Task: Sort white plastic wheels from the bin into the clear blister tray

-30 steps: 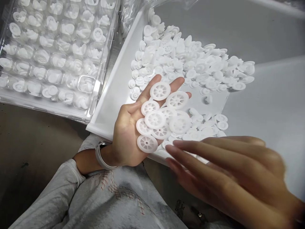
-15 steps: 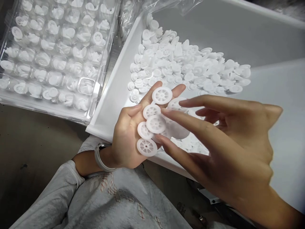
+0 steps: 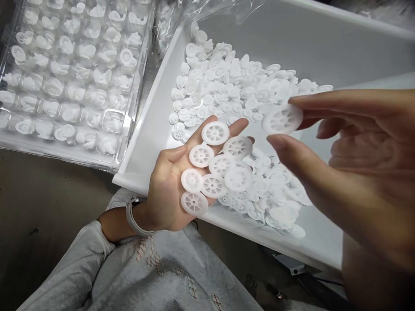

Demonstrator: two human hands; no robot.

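My left hand (image 3: pixel 170 190) is palm up with its fingers stretched out, bearing several white plastic spoked wheels (image 3: pixel 214 185). They lie side by side and partly overlap across the palm and fingers. To the right, my right hand (image 3: pixel 343 160) pinches another white spoked wheel (image 3: pixel 282 119) between thumb and fingertips, held above the bin and apart from the left hand. This wheel is slightly blurred. Under and behind both hands, a pile of similar wheels (image 3: pixel 227 82) lies in the white bin (image 3: pixel 311 43); the hands hide part of it.
On the left lies a clear plastic tray (image 3: pixel 123 129) whose many pockets hold white parts. Clear plastic film (image 3: pixel 223 11) hangs over the bin's far left edge. The bin's raised wall (image 3: pixel 145 108) stands between the tray and the pile.
My right hand has moved right and up, away from the left palm, with a wheel between its fingers. The wheels on the left palm now lie more spread out and in plain view.
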